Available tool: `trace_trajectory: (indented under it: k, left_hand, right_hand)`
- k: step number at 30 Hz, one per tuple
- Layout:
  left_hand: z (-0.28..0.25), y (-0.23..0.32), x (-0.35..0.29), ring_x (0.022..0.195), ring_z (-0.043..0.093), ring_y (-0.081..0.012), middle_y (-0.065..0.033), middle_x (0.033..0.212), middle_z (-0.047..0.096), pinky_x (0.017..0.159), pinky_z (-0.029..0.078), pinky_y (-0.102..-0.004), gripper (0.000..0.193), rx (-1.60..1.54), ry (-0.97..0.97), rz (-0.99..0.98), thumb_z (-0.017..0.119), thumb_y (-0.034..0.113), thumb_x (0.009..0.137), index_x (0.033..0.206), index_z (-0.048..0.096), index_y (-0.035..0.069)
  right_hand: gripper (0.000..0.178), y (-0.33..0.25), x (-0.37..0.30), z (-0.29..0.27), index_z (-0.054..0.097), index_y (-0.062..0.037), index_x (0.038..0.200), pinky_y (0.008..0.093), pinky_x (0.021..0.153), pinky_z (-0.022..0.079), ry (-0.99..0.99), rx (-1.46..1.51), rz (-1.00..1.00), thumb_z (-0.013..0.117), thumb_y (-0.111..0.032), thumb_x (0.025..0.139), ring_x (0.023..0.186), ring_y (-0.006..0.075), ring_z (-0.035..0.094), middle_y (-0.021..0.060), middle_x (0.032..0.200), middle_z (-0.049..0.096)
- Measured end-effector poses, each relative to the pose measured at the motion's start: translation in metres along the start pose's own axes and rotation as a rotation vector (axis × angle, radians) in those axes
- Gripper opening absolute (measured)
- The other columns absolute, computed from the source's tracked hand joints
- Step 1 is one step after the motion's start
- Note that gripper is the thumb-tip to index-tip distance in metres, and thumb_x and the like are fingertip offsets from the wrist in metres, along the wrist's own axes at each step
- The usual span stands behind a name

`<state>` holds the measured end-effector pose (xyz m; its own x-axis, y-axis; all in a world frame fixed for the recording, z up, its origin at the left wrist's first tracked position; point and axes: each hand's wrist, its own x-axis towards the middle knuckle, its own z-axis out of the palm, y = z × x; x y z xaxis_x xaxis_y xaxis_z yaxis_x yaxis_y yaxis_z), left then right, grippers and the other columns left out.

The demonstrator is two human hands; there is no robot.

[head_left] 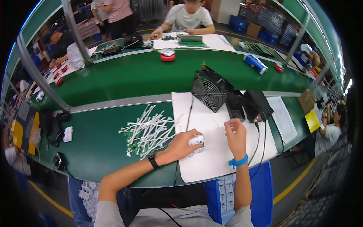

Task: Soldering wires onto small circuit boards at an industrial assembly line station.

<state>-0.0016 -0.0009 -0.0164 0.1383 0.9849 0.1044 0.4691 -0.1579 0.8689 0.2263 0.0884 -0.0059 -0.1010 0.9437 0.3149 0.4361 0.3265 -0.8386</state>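
My left hand, a dark band on its wrist, is closed round a small white plastic housing with a bit of green at its edge. The housing rests over a white sheet on the bench. To its right, my right hand is raised with its fingers curled together and a blue band on the wrist. Whether anything sits between those fingertips is too small to make out. Left of my left hand lies a loose pile of white wire leads with small green circuit boards among them.
Beyond my hands stand a black fan and a black box with cables. Papers lie at right. A white part lies at left. Blue bins flank my lap. Across the green belt, a person works.
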Motion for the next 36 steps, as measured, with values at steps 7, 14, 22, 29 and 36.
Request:
trace_trajectory:
  k: [7, 14, 22, 29, 36]
  left_hand:
    - [0.027, -0.003, 0.002, 0.115, 0.051, -0.0312, -0.0155, 0.133, 0.057, 0.095, 0.042, -0.0411, 0.060, 0.508, 0.268, 0.292, 0.072, 0.030, 0.093, 0.141, 0.055, -0.001]
    - [0.028, 0.003, -0.027, 0.115, 0.054, -0.0327, -0.0186, 0.134, 0.057, 0.098, 0.045, -0.0415, 0.072, 0.548, 0.192, 0.336, 0.074, 0.025, 0.088, 0.149, 0.044, -0.001]
    - [0.027, -0.010, -0.026, 0.120, 0.056, -0.0348, -0.0202, 0.138, 0.056, 0.100, 0.050, -0.0413, 0.047, 0.521, 0.215, 0.351, 0.075, 0.023, 0.089, 0.129, 0.060, 0.002]
    - [0.019, -0.015, -0.028, 0.132, 0.050, -0.0396, -0.0213, 0.137, 0.055, 0.111, 0.043, -0.0485, 0.042, 0.606, 0.199, 0.340, 0.075, 0.020, 0.089, 0.126, 0.065, 0.003]
    - [0.009, -0.015, -0.029, 0.133, 0.048, -0.0400, -0.0236, 0.136, 0.053, 0.114, 0.039, -0.0491, 0.043, 0.537, 0.087, 0.307, 0.069, 0.015, 0.090, 0.130, 0.063, 0.002]
  right_hand:
    - [0.037, 0.044, 0.047, -0.006, 0.042, 0.0000, 0.118, 0.0278, 0.051, 0.047, 0.176, 0.302, 0.118, 0.069, -0.015, 0.098, 0.053, 0.0165, 0.059, 0.0110, 0.080, 0.063]
    - [0.023, 0.055, 0.106, -0.001, 0.066, 0.0017, 0.106, 0.0288, 0.054, 0.047, 0.360, 0.094, -0.014, 0.075, -0.016, 0.094, 0.056, 0.0136, 0.063, 0.0094, 0.079, 0.071]
    - [0.012, 0.038, 0.094, 0.000, 0.066, 0.0009, 0.098, 0.0258, 0.062, 0.043, 0.590, -0.139, -0.175, 0.067, -0.011, 0.098, 0.067, 0.0069, 0.051, 0.0004, 0.078, 0.061]
    - [0.004, 0.003, 0.022, -0.012, 0.060, -0.0020, 0.099, 0.0264, 0.076, 0.046, 0.558, 0.086, -0.411, 0.064, -0.003, 0.099, 0.084, 0.0118, 0.055, 0.0043, 0.094, 0.058]
    - [0.012, 0.040, -0.041, 0.007, 0.050, -0.0040, 0.103, 0.0260, 0.079, 0.041, 0.297, 0.329, -0.159, 0.059, 0.000, 0.097, 0.084, 0.0122, 0.048, 0.0063, 0.092, 0.053]
